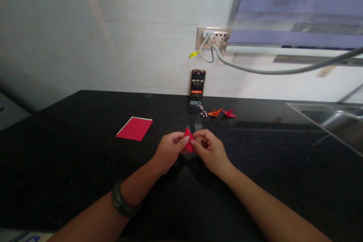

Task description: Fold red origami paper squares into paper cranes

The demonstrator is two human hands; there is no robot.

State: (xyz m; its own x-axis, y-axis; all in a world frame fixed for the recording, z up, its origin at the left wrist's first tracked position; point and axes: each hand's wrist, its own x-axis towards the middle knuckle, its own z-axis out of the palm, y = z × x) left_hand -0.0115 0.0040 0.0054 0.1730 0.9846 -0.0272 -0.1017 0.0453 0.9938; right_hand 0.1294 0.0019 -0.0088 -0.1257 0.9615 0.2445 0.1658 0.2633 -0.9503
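Observation:
A small piece of folded red paper (188, 145), narrow and pointed at the top, is held just above the dark counter. My left hand (171, 147) pinches its left side, with the thumb lying across the front. On the right side, my right hand (209, 149) grips the paper between thumb and curled fingers. The fingertips behind the paper are partly hidden. To the left lies a stack of square paper (135, 128), red on top with a pale edge showing. An orange paper crane (214, 112) and a red paper crane (229, 113) sit beyond my right hand.
A phone (197, 84) showing a timer leans against the white wall, with a beaded strap (202, 110) in front of it. Cables hang from the wall socket (214, 38). A sink (334, 121) is set into the black counter (85, 159) at the right.

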